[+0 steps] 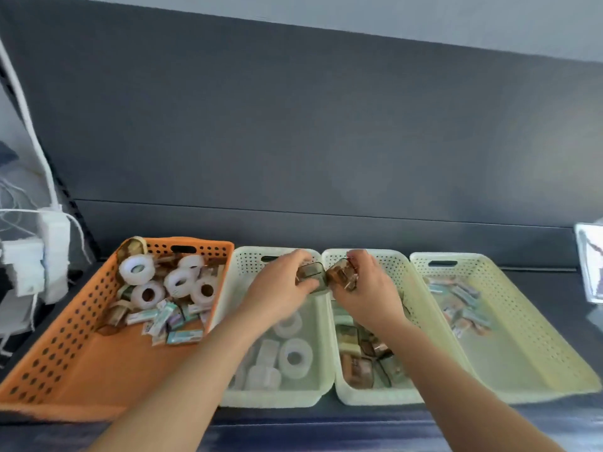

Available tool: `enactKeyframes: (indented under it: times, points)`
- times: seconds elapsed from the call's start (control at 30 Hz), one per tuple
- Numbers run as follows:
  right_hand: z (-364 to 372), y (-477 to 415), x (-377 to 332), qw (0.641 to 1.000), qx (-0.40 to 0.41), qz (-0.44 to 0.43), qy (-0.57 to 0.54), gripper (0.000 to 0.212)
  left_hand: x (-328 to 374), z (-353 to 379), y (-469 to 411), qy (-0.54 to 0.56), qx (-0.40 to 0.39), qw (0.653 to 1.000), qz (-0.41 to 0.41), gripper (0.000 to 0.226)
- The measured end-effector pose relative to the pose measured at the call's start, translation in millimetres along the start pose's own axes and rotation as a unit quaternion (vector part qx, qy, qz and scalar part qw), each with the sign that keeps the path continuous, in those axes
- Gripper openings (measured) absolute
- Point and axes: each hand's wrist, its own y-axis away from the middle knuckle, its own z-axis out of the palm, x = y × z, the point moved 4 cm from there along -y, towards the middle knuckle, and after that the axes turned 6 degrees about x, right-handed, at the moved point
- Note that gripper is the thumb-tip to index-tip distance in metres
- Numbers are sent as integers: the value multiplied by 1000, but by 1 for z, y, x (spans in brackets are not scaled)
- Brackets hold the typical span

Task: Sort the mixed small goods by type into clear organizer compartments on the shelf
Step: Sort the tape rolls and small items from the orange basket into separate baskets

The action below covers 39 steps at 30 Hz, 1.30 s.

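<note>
Nearest the camera, two bare forearms reach up from the bottom edge of the frame over a dark desk [326,429] that carries four baskets in a row.

The orange basket [65,353] at lower left is the unsorted stock. Its near half is bare. Toward its far end lie several white tape rolls [137,269], a scatter of small packets [169,321] and a few brownish items.

To its right, the first pale basket [270,398] holds only sorted rolls [295,353]. The middle pale basket [375,398] holds brown clear boxes [357,363]. The right pale basket [554,353] holds sorted packets [463,301].

Farther back, at frame centre, the left hand [280,285] pinches a small brown box [313,277] over the rim shared by the first and middle pale baskets. The right hand [368,288] curls round another brown piece [341,274] above the middle basket's far end.

I judge the sort roughly half done. All three types have a home, these two boxes belong in the middle basket, and the orange pile remains to be cleared.

White plugs and cables [52,243] sit at far left.
</note>
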Motion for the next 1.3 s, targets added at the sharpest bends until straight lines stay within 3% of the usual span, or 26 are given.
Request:
enactKeyframes:
  times: [0.17,0.3,0.47,0.6,0.77,0.93,1.07,1.3]
  points:
    - [-31,14,58,994,-74,2,82,32,48,62,3,-109,-67,989,74,29]
    - [-35,25,84,979,-143,-37,143,27,56,99,12,-273,-100,947,137,28]
    - [-26,28,91,971,-156,-105,150,33,44,110,16,-355,-158,917,84,72]
    - [-20,27,93,972,-168,-103,129,38,44,111,17,-354,-193,913,66,81]
    - [-15,24,83,978,-126,-117,115,39,45,100,16,-300,-152,936,108,68]
    - [-3,14,35,981,-88,-152,81,29,33,57,17,-236,-54,961,133,33]
    - [18,7,-18,980,-91,-175,38,33,-4,5,20,-239,-9,966,101,20]
    - [75,-3,-117,968,-107,-227,-7,29,-93,-82,27,-277,43,960,0,17]
